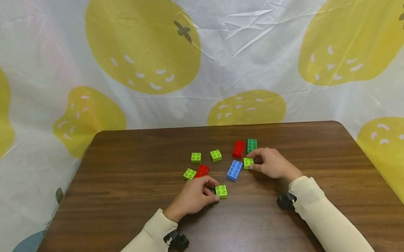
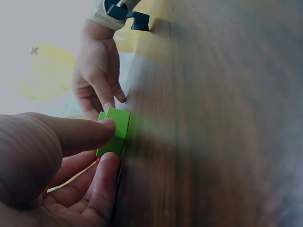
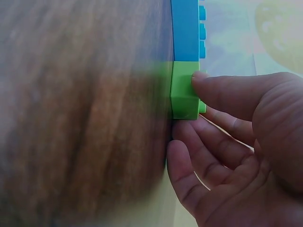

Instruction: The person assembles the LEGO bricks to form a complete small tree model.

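Note:
On the brown table, my left hand [image 1: 196,196] pinches a lime green toy brick [image 1: 221,191] between thumb and fingers. In the left wrist view the thumb lies on the side of this brick [image 2: 115,130], which sits low at the tabletop. Farther right, my right hand [image 1: 271,163] holds another lime green brick [image 1: 248,162], thumb on the near side and index finger on the far side. The right wrist view shows that brick [image 3: 184,90] resting at the table, with a longer blue brick [image 3: 186,30] just beyond it. The blue brick [image 1: 234,170] lies between the hands.
Behind the left hand are a red brick [image 1: 201,170] and a lime green one [image 1: 189,174]. Two more lime green bricks [image 1: 196,157] [image 1: 216,155] stand farther back. A red brick [image 1: 238,149] and a dark green brick [image 1: 251,145] lie beyond the right hand. A lemon-print cloth [image 1: 167,105] hangs behind.

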